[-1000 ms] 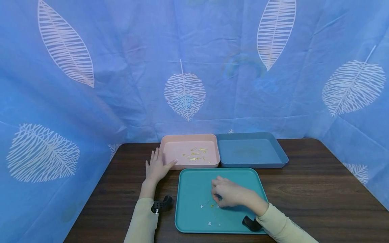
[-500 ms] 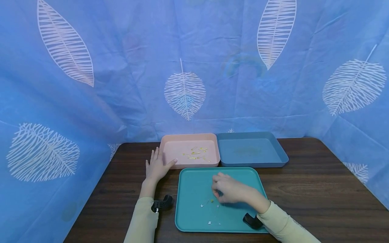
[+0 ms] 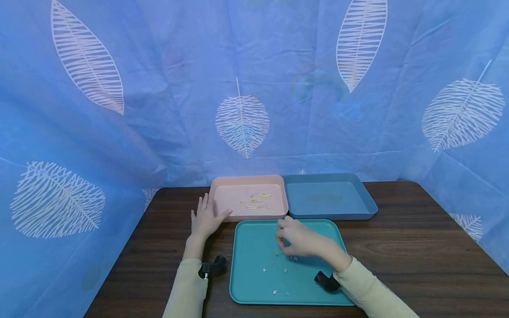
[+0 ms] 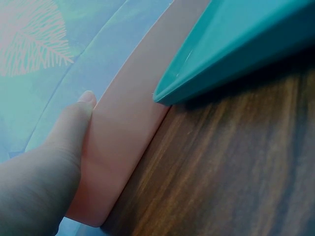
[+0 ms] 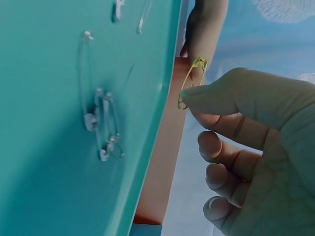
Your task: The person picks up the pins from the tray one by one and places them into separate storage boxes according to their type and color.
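A gold safety pin (image 5: 199, 62) is pinched between the thumb and index finger of my right hand (image 3: 298, 238), which is above the teal tray (image 3: 248, 256). The other fingers of that hand are loosely bent. Several silver safety pins (image 5: 90, 121) lie in the teal tray, some close together below the right hand. My left hand (image 3: 203, 223) rests against the near left corner of the pink tray (image 3: 226, 187), fingers spread along its side and thumb at its front rim. Several gold safety pins (image 3: 254, 201) lie in the pink tray.
A blue tray (image 3: 324, 194) stands right of the pink one, their sides together. Both are behind the teal tray on a dark wooden table (image 3: 405, 247). A blue curtain (image 3: 171, 110) with white leaf prints hangs at the back and sides.
My right hand has lifted the gold safety pin and moved a little away from me, towards the pink tray. Silver safety pins beneath it have come into view. The left hand has stayed put.
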Tool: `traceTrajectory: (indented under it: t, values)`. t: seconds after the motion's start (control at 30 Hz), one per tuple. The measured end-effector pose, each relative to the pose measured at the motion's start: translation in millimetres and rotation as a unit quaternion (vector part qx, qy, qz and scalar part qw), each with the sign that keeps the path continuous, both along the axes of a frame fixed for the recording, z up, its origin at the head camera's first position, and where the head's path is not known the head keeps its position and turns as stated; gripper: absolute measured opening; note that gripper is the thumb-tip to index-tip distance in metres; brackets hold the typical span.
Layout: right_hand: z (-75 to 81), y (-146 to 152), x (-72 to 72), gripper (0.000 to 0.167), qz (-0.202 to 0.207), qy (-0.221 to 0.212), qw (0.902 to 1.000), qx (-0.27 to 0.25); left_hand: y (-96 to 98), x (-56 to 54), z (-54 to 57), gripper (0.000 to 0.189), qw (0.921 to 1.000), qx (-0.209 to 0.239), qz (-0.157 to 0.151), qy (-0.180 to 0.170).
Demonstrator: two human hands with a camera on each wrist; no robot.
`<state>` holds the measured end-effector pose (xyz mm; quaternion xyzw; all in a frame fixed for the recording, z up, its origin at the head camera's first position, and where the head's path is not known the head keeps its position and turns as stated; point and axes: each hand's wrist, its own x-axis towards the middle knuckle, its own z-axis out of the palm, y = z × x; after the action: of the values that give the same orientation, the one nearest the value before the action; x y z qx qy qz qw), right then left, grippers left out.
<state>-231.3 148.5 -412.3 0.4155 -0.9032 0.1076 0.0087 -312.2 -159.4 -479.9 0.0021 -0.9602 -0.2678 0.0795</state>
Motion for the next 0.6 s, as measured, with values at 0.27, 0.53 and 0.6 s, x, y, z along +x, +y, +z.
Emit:
traceTrajectory:
  t: [0.27, 0.53, 0.6]
  values:
    - [6.5, -5, -6.6, 0.024, -0.001, 0.017, 0.9997, -0.014, -1.4, -1.4, 0.1, 0.105, 1.0, -0.004, 0.003, -0.005]
    - [11.8, -7, -17.8, 0.023, -0.01, 0.034, 0.999, -0.028, -0.2, -1.0, 0.6, 0.105, 1.0, -0.008, 0.002, -0.005]
    - [13.9, -7, -20.9, 0.023, -0.012, 0.039, 0.9988, -0.029, 0.5, -0.5, 1.2, 0.104, 0.9999, -0.009, 0.001, -0.004]
